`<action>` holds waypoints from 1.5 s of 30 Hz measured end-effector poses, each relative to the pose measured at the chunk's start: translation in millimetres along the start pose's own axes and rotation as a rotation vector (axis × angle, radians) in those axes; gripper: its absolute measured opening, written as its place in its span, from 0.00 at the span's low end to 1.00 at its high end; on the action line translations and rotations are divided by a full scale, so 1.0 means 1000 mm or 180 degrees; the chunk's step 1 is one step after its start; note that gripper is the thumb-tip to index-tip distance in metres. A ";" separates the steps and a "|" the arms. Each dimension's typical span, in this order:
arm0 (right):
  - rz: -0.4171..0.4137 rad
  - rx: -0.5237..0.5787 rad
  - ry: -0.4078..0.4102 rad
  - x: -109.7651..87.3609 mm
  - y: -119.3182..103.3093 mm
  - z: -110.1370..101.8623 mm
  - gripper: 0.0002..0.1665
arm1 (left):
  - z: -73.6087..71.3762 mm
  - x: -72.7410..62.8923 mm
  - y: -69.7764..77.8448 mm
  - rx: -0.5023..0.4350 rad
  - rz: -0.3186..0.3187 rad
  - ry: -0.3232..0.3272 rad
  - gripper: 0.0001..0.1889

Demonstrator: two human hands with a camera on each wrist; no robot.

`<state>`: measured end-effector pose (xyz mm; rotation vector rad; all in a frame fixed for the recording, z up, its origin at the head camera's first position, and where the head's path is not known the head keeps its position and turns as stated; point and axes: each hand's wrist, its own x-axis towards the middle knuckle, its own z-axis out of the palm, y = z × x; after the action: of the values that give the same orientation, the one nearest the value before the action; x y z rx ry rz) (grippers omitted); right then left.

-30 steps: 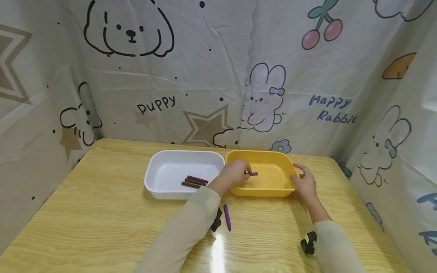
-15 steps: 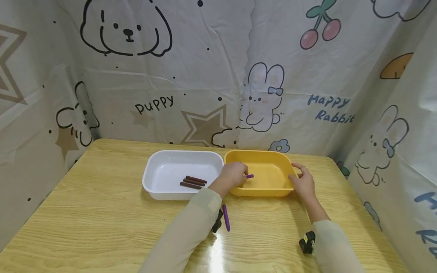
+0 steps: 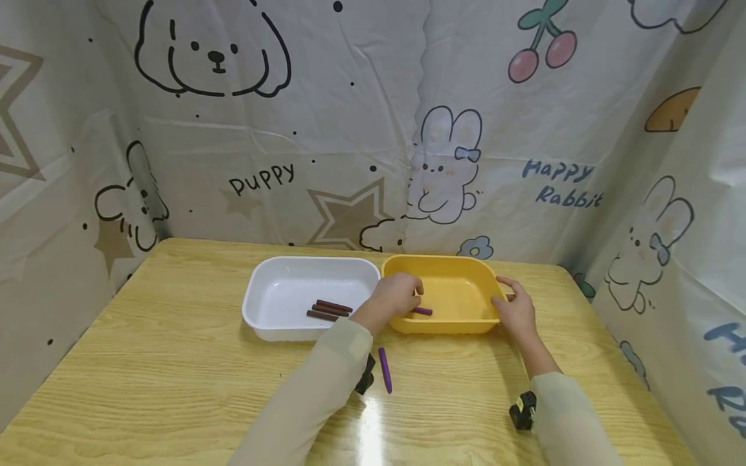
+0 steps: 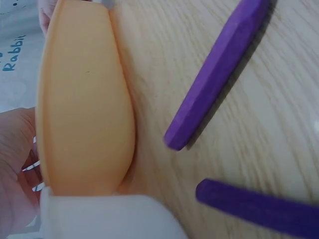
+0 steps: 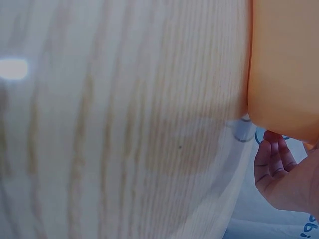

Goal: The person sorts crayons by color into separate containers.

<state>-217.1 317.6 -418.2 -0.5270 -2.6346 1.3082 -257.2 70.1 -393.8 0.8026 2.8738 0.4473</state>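
Main risk now: a fingertip of the L hand [image 3: 399,292] catching on lift-off could've dragged the purple crayon [image 3: 423,311] askew. The L wrist cam [image 3: 365,375] sat nr a loose crayon [image 3: 385,370] on the table [image 3: 146,388]; a low pull-back might've rolled that. R hand [image 3: 517,312] gripped the yellow tray [image 3: 445,327] by its R end. L fingers bent just over the purple crayon, down in the tray, far end hidden; pinched or free, couldn't tell.
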 end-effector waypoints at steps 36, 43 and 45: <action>0.0013 -0.0045 -0.0021 0.003 0.000 -0.001 0.30 | -0.037 -0.094 -0.025 -0.0597 0.0635 -0.0013 0.11; 0.0034 -0.0008 -0.0055 0.002 0.002 0.000 0.30 | -0.034 -0.113 -0.034 -0.0542 0.0748 0.0124 0.10; 0.0043 -0.0010 -0.0063 0.002 0.003 0.000 0.30 | -0.033 -0.119 -0.036 -0.0502 0.0700 0.0122 0.10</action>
<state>-218.6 319.8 -420.3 -0.5361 -2.6541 1.3202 -180.1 -29.5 -368.8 1.0959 2.7508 0.7112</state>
